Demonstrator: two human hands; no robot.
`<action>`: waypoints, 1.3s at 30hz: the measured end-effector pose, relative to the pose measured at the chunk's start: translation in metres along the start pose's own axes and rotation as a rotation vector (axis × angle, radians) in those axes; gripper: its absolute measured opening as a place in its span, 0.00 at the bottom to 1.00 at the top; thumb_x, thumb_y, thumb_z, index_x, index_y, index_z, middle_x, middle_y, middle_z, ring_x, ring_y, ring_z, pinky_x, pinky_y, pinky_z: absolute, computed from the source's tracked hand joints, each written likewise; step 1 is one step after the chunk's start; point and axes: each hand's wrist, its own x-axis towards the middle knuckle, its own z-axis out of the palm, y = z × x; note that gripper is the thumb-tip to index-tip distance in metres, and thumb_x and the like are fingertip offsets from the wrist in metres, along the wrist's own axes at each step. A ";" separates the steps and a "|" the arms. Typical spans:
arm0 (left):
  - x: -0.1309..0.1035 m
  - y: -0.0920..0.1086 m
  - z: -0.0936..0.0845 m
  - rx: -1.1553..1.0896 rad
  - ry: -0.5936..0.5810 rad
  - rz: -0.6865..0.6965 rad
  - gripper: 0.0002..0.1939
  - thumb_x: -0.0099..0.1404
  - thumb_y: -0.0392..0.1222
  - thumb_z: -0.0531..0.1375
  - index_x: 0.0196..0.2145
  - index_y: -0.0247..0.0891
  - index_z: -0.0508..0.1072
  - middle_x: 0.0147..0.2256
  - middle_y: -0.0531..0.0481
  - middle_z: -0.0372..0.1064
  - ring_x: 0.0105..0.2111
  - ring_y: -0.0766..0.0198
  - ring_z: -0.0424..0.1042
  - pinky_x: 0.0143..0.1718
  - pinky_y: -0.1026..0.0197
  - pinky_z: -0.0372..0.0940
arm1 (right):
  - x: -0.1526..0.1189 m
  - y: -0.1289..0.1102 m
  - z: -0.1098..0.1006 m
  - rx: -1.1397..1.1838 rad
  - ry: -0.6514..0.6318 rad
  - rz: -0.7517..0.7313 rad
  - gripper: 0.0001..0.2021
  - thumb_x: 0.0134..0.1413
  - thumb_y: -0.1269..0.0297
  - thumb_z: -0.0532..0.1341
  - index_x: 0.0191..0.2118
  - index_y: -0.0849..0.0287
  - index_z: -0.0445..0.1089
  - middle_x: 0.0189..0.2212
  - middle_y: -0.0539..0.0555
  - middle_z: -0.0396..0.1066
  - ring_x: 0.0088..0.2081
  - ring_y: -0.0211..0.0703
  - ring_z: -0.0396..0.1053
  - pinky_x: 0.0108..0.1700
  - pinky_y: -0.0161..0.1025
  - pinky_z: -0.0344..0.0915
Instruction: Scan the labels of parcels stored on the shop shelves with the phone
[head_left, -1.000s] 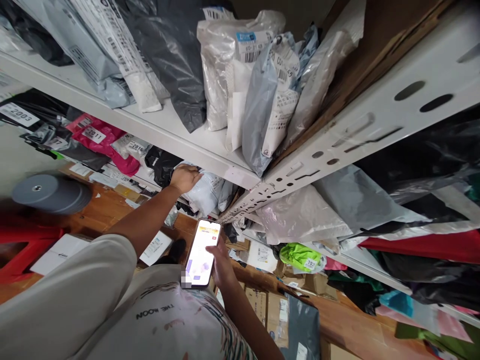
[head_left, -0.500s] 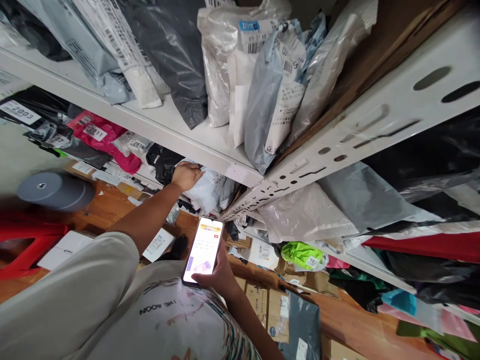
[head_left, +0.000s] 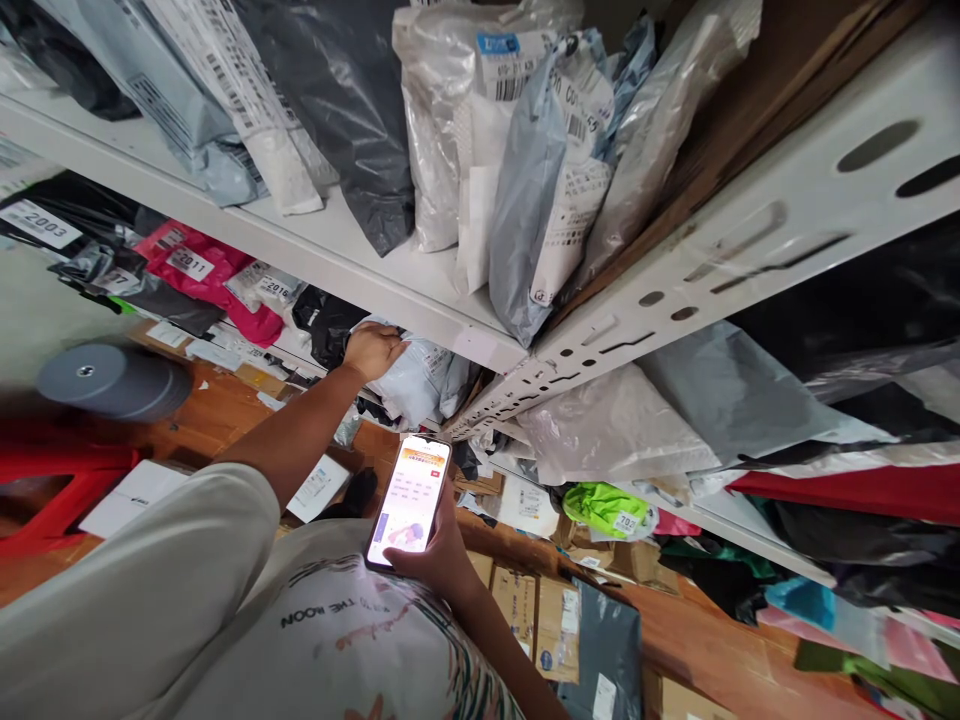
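My left hand (head_left: 374, 350) reaches to the lower shelf, its fingers curled over the top of a pale blue-grey mailing bag (head_left: 416, 385). A black plastic parcel (head_left: 328, 325) lies just left of that hand, and another grey bag (head_left: 454, 385) is pressed in on the right. In front of my shirt, my right hand (head_left: 435, 550) is closed around a smartphone (head_left: 409, 500), its thumb over the bottom of the lit screen. The screen has an orange banner at the top and small text that I cannot read. My left fingertips are partly hidden against the bag.
Overhead runs a white metal shelf (head_left: 247, 235) packed with parcels, joined to a slotted upright (head_left: 600, 350). Several boxes (head_left: 514, 605) lie on the wooden floor. A grey bin (head_left: 112, 380) and a red stool (head_left: 60, 470) stand at the left.
The phone has shifted very slightly to the right and its screen text shows more clearly. Both hands keep their hold. The view has moved a little.
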 end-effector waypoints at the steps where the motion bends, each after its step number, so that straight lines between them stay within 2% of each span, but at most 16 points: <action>1: 0.000 0.000 0.000 -0.001 0.000 -0.001 0.30 0.70 0.51 0.44 0.19 0.39 0.75 0.23 0.45 0.72 0.26 0.58 0.72 0.32 0.54 0.61 | -0.001 -0.001 -0.001 0.019 -0.019 -0.002 0.47 0.32 0.72 0.71 0.61 0.55 0.50 0.61 0.62 0.62 0.62 0.57 0.60 0.64 0.52 0.56; 6: 0.000 0.000 0.000 -0.003 0.002 -0.004 0.29 0.70 0.51 0.45 0.20 0.39 0.76 0.23 0.45 0.73 0.26 0.58 0.72 0.33 0.54 0.61 | -0.003 -0.002 -0.002 0.154 -0.056 0.054 0.39 0.39 0.76 0.63 0.60 0.53 0.53 0.54 0.57 0.71 0.56 0.54 0.69 0.58 0.52 0.64; 10: -0.001 0.000 0.000 0.004 0.000 -0.011 0.30 0.70 0.51 0.44 0.20 0.39 0.76 0.22 0.45 0.72 0.26 0.58 0.72 0.34 0.54 0.62 | -0.003 -0.003 0.001 0.129 -0.026 0.048 0.40 0.38 0.77 0.63 0.60 0.53 0.53 0.56 0.58 0.69 0.58 0.54 0.67 0.59 0.52 0.63; 13: 0.000 0.001 0.001 0.009 -0.002 -0.013 0.30 0.70 0.52 0.44 0.20 0.39 0.76 0.22 0.45 0.72 0.26 0.58 0.72 0.34 0.54 0.62 | -0.001 -0.004 0.002 0.163 -0.005 0.081 0.39 0.38 0.73 0.65 0.60 0.53 0.54 0.55 0.58 0.70 0.57 0.56 0.68 0.58 0.53 0.64; 17: 0.000 0.001 0.001 0.010 -0.003 -0.011 0.30 0.70 0.52 0.44 0.20 0.39 0.76 0.22 0.45 0.72 0.26 0.58 0.72 0.33 0.54 0.62 | 0.000 -0.004 0.004 0.217 0.047 0.101 0.32 0.41 0.68 0.64 0.56 0.52 0.60 0.48 0.55 0.75 0.53 0.55 0.70 0.56 0.51 0.64; 23: 0.000 0.001 0.000 0.004 -0.001 -0.014 0.30 0.70 0.51 0.44 0.19 0.39 0.76 0.22 0.45 0.72 0.26 0.58 0.72 0.33 0.54 0.61 | 0.003 -0.004 0.006 0.435 0.116 0.170 0.30 0.31 0.73 0.62 0.48 0.51 0.67 0.43 0.50 0.78 0.49 0.55 0.73 0.53 0.49 0.66; 25: 0.000 0.001 -0.001 0.002 0.000 -0.016 0.31 0.70 0.52 0.44 0.19 0.39 0.76 0.22 0.45 0.72 0.26 0.58 0.72 0.33 0.54 0.61 | 0.005 -0.005 0.007 0.488 0.141 0.197 0.24 0.33 0.70 0.64 0.44 0.51 0.68 0.40 0.51 0.79 0.47 0.56 0.74 0.51 0.50 0.68; 28: 0.000 0.001 -0.001 -0.001 0.002 -0.020 0.31 0.70 0.52 0.43 0.19 0.39 0.75 0.23 0.45 0.72 0.26 0.58 0.72 0.33 0.54 0.61 | 0.011 -0.004 0.010 0.558 0.198 0.258 0.17 0.41 0.56 0.65 0.41 0.52 0.68 0.36 0.52 0.80 0.46 0.57 0.75 0.48 0.52 0.70; 31: 0.000 0.001 -0.001 -0.004 0.001 -0.021 0.30 0.70 0.52 0.44 0.19 0.39 0.75 0.22 0.45 0.72 0.26 0.58 0.72 0.33 0.54 0.61 | 0.016 -0.004 0.013 0.612 0.234 0.311 0.22 0.44 0.46 0.63 0.43 0.53 0.68 0.38 0.54 0.80 0.47 0.57 0.75 0.46 0.53 0.72; 35: 0.000 0.001 0.000 -0.006 0.003 -0.017 0.30 0.70 0.51 0.44 0.19 0.39 0.75 0.22 0.45 0.72 0.26 0.58 0.72 0.33 0.54 0.61 | 0.017 -0.005 0.016 0.651 0.219 0.336 0.25 0.40 0.43 0.66 0.42 0.54 0.70 0.38 0.55 0.80 0.48 0.59 0.75 0.47 0.53 0.72; 39: -0.001 0.000 0.001 -0.008 0.010 -0.010 0.30 0.70 0.51 0.45 0.20 0.38 0.76 0.23 0.44 0.72 0.26 0.57 0.72 0.33 0.54 0.61 | 0.017 -0.005 0.017 0.655 0.226 0.299 0.25 0.36 0.43 0.69 0.39 0.54 0.71 0.36 0.53 0.80 0.52 0.57 0.72 0.53 0.51 0.69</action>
